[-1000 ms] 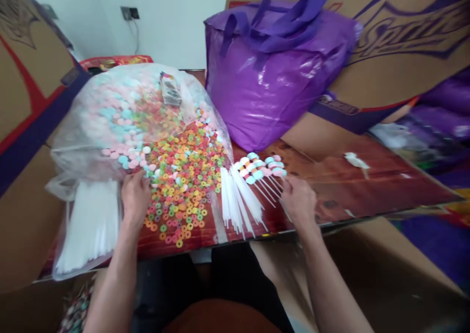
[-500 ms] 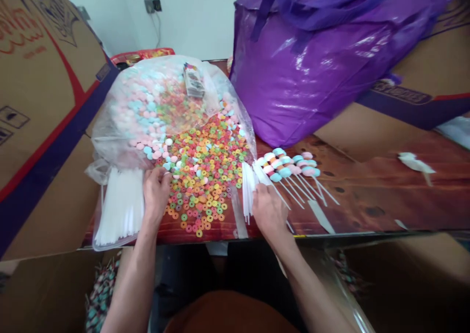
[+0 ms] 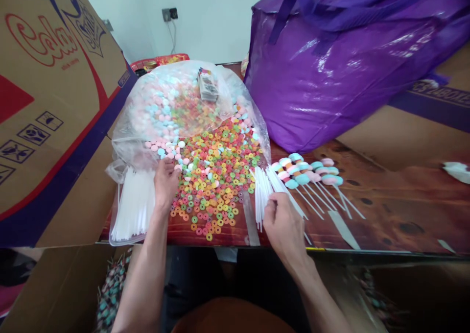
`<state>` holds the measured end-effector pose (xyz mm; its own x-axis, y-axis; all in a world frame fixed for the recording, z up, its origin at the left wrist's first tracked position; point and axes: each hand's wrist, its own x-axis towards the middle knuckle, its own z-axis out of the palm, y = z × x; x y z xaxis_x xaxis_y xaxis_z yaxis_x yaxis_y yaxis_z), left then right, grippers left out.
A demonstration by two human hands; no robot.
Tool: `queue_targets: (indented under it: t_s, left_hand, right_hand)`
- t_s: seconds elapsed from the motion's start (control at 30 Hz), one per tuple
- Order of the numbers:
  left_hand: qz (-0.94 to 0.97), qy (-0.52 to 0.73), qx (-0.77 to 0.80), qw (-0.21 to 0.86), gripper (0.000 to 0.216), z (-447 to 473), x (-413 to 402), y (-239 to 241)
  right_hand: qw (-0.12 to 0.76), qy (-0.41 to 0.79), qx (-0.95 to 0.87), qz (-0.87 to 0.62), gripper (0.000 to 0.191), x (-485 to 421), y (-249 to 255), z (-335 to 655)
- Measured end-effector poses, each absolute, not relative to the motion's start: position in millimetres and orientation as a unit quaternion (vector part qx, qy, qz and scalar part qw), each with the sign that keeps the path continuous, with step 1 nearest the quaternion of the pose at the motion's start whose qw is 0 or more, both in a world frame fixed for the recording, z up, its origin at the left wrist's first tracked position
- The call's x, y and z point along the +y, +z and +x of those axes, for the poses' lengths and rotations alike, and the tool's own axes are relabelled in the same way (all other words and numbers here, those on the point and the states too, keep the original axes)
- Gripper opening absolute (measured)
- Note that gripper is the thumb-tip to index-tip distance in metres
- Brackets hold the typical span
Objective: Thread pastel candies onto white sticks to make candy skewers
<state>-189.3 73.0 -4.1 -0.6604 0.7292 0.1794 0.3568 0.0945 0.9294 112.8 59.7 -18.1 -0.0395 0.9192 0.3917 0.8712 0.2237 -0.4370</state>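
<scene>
A heap of coloured ring candies (image 3: 215, 176) spills from a clear plastic bag (image 3: 169, 107) onto the brown table (image 3: 385, 210). My left hand (image 3: 166, 183) rests on the heap's left edge by pastel round sweets (image 3: 161, 147), fingers curled on small candies. My right hand (image 3: 281, 223) is pinched on a white stick at the loose stick pile (image 3: 262, 196). Several finished skewers of pastel sweets (image 3: 308, 174) lie fanned out to the right.
A clear bag of white sticks (image 3: 134, 205) lies at the left table edge. A big purple bag (image 3: 345, 63) stands behind the skewers. Cardboard boxes (image 3: 47, 103) close in left and right. A small printed packet (image 3: 207, 84) lies in the candy bag.
My right hand has moved left from the skewer sticks to the loose stick pile and closed on a stick. The view has shifted left and closer. My left hand stays at the candies.
</scene>
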Motion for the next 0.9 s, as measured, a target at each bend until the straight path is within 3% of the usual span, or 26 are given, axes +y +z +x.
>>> queue_targets:
  t_s: [0.37, 0.57, 0.8, 0.9]
  left_hand:
    - [0.450, 0.421, 0.781, 0.097, 0.018, -190, 77, -11]
    - [0.469, 0.403, 0.784, 0.050, 0.029, -187, 73, -12]
    - [0.400, 0.573, 0.649, 0.302, 0.035, -159, 35, -5]
    - [0.373, 0.596, 0.618, 0.354, 0.035, -145, 24, -9]
  right_hand:
    - [0.359, 0.127, -0.774, -0.506, 0.016, 25, -23, 81]
    - [0.373, 0.233, -0.770, -0.462, 0.018, 20, -12, 72]
    - [0.373, 0.317, -0.761, -0.426, 0.021, 18, -7, 53]
    - [0.376, 0.320, -0.765, -0.413, 0.021, 17, -7, 46]
